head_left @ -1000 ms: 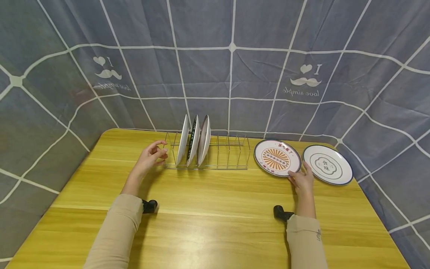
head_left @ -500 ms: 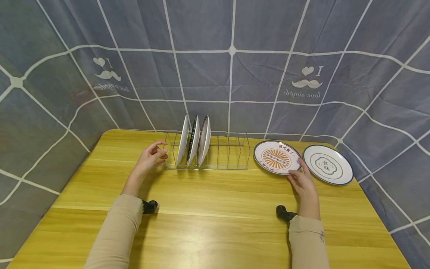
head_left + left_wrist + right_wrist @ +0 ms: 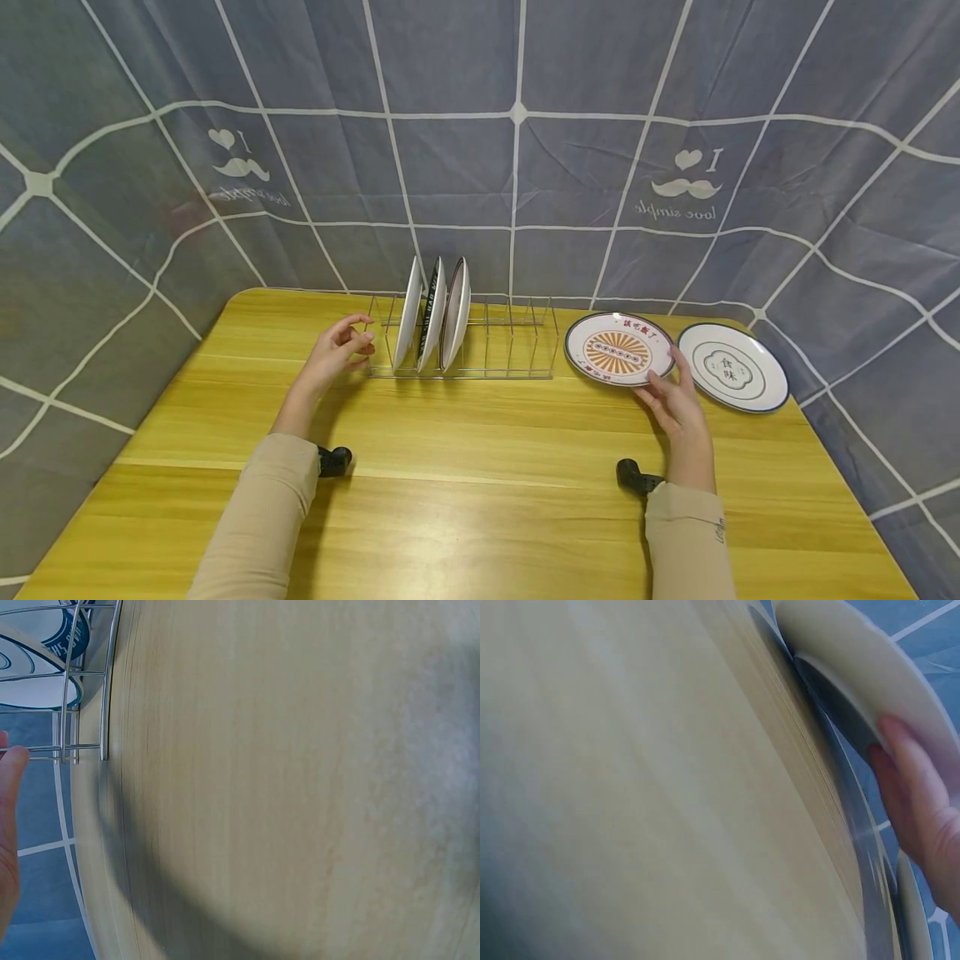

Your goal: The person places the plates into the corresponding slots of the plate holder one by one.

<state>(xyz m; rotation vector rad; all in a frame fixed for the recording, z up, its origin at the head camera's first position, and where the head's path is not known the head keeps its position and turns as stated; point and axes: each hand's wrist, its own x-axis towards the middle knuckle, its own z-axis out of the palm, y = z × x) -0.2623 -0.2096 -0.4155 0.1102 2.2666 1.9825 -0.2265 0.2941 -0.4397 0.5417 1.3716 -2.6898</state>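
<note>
One round white plate with an orange sunburst (image 3: 618, 350) in the right hand (image 3: 673, 406)

The plate is just right of the long, silver metal wire rack (image 3: 517, 377), tilted, its near-right edge raised off the yellow wood-grain table (image 3: 480, 475); whether its far edge touches cannot be told. The right hand, the nearer one, pinches the near-right rim, fingers underneath, so the disc extends far and left from the fingertips. Being round, it has no long axis; the rack's runs left to right. The left hand (image 3: 337, 348) pinches the rack's left end. Three round white plates (image 3: 456, 321) stand on edge in its left half; its right half lies between them and the held plate. A white plate with a dark-blue rim (image 3: 761, 365) lies flat, just right.
</note>
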